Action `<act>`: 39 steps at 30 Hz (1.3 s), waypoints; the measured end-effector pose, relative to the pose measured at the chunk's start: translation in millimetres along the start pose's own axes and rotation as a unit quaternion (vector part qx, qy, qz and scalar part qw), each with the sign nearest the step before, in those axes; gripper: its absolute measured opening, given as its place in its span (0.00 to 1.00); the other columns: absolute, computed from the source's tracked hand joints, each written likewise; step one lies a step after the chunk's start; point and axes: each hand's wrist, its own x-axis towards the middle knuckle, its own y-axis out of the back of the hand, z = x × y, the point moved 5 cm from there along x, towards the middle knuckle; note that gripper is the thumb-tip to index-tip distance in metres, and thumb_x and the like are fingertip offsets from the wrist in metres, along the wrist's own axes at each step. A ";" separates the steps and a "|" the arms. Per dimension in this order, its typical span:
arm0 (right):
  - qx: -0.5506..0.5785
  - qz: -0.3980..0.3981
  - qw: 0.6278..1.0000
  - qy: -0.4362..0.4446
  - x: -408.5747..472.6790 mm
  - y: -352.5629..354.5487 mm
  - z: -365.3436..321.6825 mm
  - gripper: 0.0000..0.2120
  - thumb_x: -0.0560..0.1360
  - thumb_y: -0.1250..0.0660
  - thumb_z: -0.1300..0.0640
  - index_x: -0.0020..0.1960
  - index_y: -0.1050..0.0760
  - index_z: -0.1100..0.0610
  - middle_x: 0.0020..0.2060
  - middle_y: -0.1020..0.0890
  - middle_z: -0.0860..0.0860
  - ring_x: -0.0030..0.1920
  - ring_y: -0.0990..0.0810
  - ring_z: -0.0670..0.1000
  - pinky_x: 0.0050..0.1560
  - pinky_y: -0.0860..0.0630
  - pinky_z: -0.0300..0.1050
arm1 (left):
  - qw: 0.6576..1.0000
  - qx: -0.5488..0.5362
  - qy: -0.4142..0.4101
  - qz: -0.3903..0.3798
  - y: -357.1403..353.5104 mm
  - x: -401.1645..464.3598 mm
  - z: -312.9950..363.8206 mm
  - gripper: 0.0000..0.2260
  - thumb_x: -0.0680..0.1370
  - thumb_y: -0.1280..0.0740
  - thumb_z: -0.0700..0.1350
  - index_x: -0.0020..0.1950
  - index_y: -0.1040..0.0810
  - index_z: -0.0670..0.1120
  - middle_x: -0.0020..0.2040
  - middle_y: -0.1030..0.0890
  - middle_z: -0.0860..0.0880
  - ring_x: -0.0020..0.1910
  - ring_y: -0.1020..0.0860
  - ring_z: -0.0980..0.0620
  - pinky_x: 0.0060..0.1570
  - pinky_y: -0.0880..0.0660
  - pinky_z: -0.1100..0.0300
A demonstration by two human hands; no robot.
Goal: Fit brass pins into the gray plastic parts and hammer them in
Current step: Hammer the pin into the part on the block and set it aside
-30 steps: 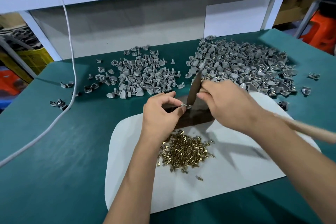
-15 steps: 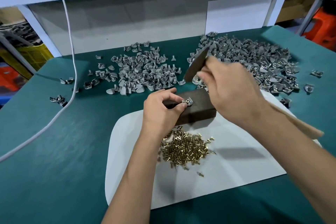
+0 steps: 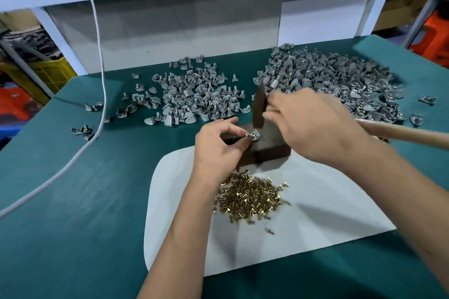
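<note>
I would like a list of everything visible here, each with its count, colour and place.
Table: one, green, fills the view.
White mat: one, on the table's near middle.
Dark block: one, brown, at the mat's far edge.
Gray part: one, on the block.
Brass pins: many, piled on the mat.
Smaller gray pile: many, far middle.
Larger gray pile: many, far right.
Cable: one, white, left side.
Hammer: one, dark head, wooden handle, above the block.
Left hand: pinches the gray part.
Right hand: grips the hammer.
</note>
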 end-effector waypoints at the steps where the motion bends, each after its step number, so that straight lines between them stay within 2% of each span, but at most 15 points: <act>1: 0.033 0.056 0.998 0.003 -1.5 4.2 -0.5 0.07 0.85 0.43 0.48 0.53 0.30 0.49 0.40 0.19 0.51 0.39 0.21 0.60 0.37 0.28 0.50 | 1.000 -0.002 0.002 0.001 0.4 0.6 -0.7 0.07 0.72 0.21 0.39 0.39 0.13 0.51 0.63 0.17 0.49 0.61 0.19 0.56 0.68 0.26 0.54; 3: 0.075 0.051 0.996 -0.006 -4.4 -2.2 -5.8 0.08 0.85 0.44 0.48 0.55 0.30 0.52 0.40 0.19 0.52 0.37 0.23 0.59 0.38 0.27 0.50 | 1.000 0.001 0.006 0.002 0.4 1.7 -2.1 0.07 0.72 0.21 0.39 0.39 0.14 0.51 0.63 0.17 0.50 0.61 0.19 0.56 0.68 0.26 0.54; 6: 0.007 -0.074 0.997 -0.024 -4.8 -21.1 -3.2 0.08 0.85 0.45 0.47 0.53 0.32 0.50 0.44 0.19 0.54 0.42 0.23 0.60 0.43 0.25 0.53 | 1.000 0.003 0.010 -0.002 -0.6 -0.5 -1.3 0.07 0.72 0.21 0.38 0.39 0.14 0.50 0.64 0.17 0.50 0.62 0.20 0.56 0.68 0.26 0.53; 8: -0.011 -0.031 0.999 -0.005 1.8 -8.4 1.7 0.08 0.85 0.44 0.47 0.51 0.31 0.49 0.44 0.18 0.53 0.42 0.21 0.61 0.41 0.27 0.52 | 1.000 0.004 0.008 0.000 0.3 -0.4 -1.4 0.06 0.72 0.21 0.38 0.40 0.13 0.49 0.64 0.17 0.50 0.62 0.20 0.56 0.69 0.26 0.54; 11: 0.059 0.083 0.995 -0.006 -1.1 0.7 3.5 0.08 0.84 0.42 0.48 0.55 0.28 0.51 0.38 0.19 0.50 0.39 0.21 0.61 0.37 0.28 0.51 | 1.000 -0.003 0.010 0.000 -0.1 1.6 -3.0 0.05 0.72 0.21 0.39 0.40 0.13 0.49 0.63 0.17 0.50 0.61 0.19 0.57 0.69 0.26 0.54; 14: 0.011 -0.021 1.000 -0.010 -5.0 -23.3 -0.1 0.09 0.85 0.44 0.47 0.57 0.29 0.50 0.41 0.19 0.53 0.43 0.20 0.61 0.41 0.24 0.53 | 1.000 0.000 0.012 -0.002 0.1 0.8 -2.2 0.07 0.72 0.21 0.39 0.39 0.14 0.50 0.64 0.17 0.50 0.63 0.20 0.57 0.69 0.27 0.54; 16: 0.020 -0.027 0.999 -0.006 -3.6 -23.2 6.7 0.08 0.84 0.43 0.46 0.55 0.28 0.48 0.43 0.18 0.52 0.45 0.19 0.60 0.41 0.27 0.51 | 1.000 0.001 0.006 -0.001 0.9 -1.0 -1.0 0.07 0.72 0.21 0.39 0.39 0.14 0.50 0.64 0.18 0.50 0.64 0.21 0.56 0.70 0.27 0.55; 18: 0.041 -0.011 0.999 0.003 -5.5 -18.2 17.0 0.07 0.83 0.40 0.46 0.53 0.25 0.46 0.43 0.17 0.47 0.45 0.19 0.57 0.40 0.31 0.48 | 1.000 0.010 -0.001 -0.002 0.8 -1.6 0.4 0.06 0.72 0.21 0.40 0.39 0.13 0.50 0.63 0.17 0.50 0.65 0.22 0.56 0.70 0.28 0.54; 21: 0.142 -0.029 0.989 -0.038 -11.8 -15.2 42.7 0.04 0.79 0.31 0.47 0.49 0.22 0.46 0.41 0.17 0.42 0.43 0.19 0.49 0.45 0.23 0.49 | 1.000 0.003 0.004 0.008 1.8 -1.3 0.2 0.06 0.73 0.22 0.42 0.39 0.14 0.52 0.61 0.17 0.54 0.69 0.25 0.55 0.73 0.31 0.50; 24: 0.218 -0.049 0.973 -0.057 -20.5 -11.1 67.3 0.05 0.72 0.22 0.51 0.45 0.18 0.47 0.38 0.16 0.41 0.40 0.19 0.41 0.44 0.23 0.42 | 1.000 -0.023 0.017 0.009 2.6 -0.8 -1.7 0.08 0.75 0.24 0.42 0.38 0.14 0.53 0.61 0.17 0.55 0.70 0.26 0.53 0.74 0.34 0.46; 27: 0.173 -0.097 0.977 -0.072 -29.0 -17.3 80.5 0.09 0.68 0.19 0.59 0.40 0.17 0.47 0.33 0.17 0.40 0.36 0.19 0.38 0.39 0.24 0.34 | 0.999 -0.025 0.019 0.007 2.0 -1.1 -1.7 0.08 0.75 0.24 0.41 0.38 0.14 0.52 0.61 0.17 0.56 0.71 0.28 0.54 0.75 0.35 0.46; 29: 0.124 -0.129 0.981 -0.078 -32.7 -25.3 82.4 0.10 0.67 0.20 0.60 0.39 0.17 0.47 0.33 0.17 0.40 0.37 0.19 0.40 0.43 0.20 0.43 | 0.999 -0.029 0.021 0.005 1.2 -1.4 -1.4 0.08 0.75 0.24 0.41 0.38 0.14 0.52 0.61 0.17 0.56 0.72 0.28 0.54 0.75 0.36 0.46; 33: 0.091 -0.162 0.980 -0.066 -30.3 -27.8 78.5 0.08 0.67 0.19 0.54 0.40 0.17 0.48 0.35 0.16 0.41 0.39 0.19 0.41 0.46 0.20 0.47 | 0.999 -0.033 0.018 0.003 1.8 -1.7 0.1 0.09 0.75 0.24 0.40 0.38 0.14 0.52 0.61 0.17 0.55 0.71 0.27 0.53 0.75 0.35 0.45; 36: 0.100 -0.125 0.986 -0.040 -18.0 -22.3 64.8 0.06 0.72 0.22 0.53 0.40 0.18 0.46 0.35 0.17 0.39 0.38 0.20 0.38 0.46 0.19 0.43 | 0.999 -0.034 0.018 0.002 2.7 -1.7 0.1 0.07 0.74 0.24 0.40 0.38 0.14 0.51 0.62 0.17 0.55 0.70 0.27 0.54 0.74 0.35 0.46; 39: 0.104 -0.078 0.991 0.022 -4.7 -24.3 32.3 0.09 0.75 0.25 0.51 0.54 0.19 0.44 0.44 0.18 0.39 0.45 0.21 0.41 0.52 0.22 0.43 | 0.999 -0.034 0.015 -0.001 3.1 -1.8 0.6 0.07 0.74 0.24 0.40 0.39 0.13 0.51 0.62 0.17 0.54 0.71 0.27 0.53 0.74 0.35 0.46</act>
